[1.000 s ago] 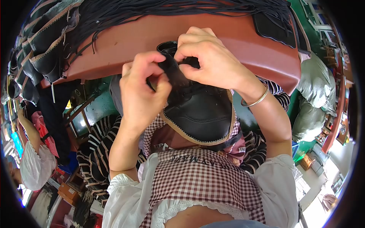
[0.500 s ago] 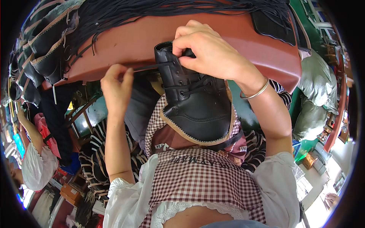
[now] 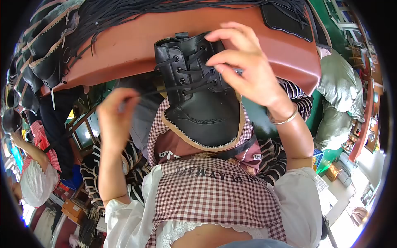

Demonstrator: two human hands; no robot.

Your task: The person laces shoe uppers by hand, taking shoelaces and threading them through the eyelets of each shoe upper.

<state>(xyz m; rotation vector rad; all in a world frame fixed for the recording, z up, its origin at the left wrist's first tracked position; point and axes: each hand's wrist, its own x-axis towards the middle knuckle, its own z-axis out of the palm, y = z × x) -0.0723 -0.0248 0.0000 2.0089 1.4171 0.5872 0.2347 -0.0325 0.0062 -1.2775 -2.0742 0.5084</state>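
Observation:
A black lace-up boot upper [image 3: 205, 120] with a tan zigzag-stitched edge lies over the checked apron, its collar against the table edge. Black laces [image 3: 194, 73] cross between its eyelets. My left hand [image 3: 117, 118], somewhat blurred, is closed in a pinch on a lace pulled out to the left. My right hand [image 3: 248, 66] is beside the upper's right eyelet row, fingers curved and apart, with the thumb and a fingertip close to the leather; nothing shows between them.
A reddish-brown padded table [image 3: 136, 45] spans the top, with a heap of dark laces [image 3: 124, 14] along its back. More black uppers [image 3: 45, 53] hang at the left. A co-worker's arm [image 3: 31, 151] shows at far left. Grey-green sacks [image 3: 337, 87] stand at right.
The upper has come into fuller view and shifted slightly left and up. My left hand has drawn a lower lace leftward. My right hand has let go of the collar and opened.

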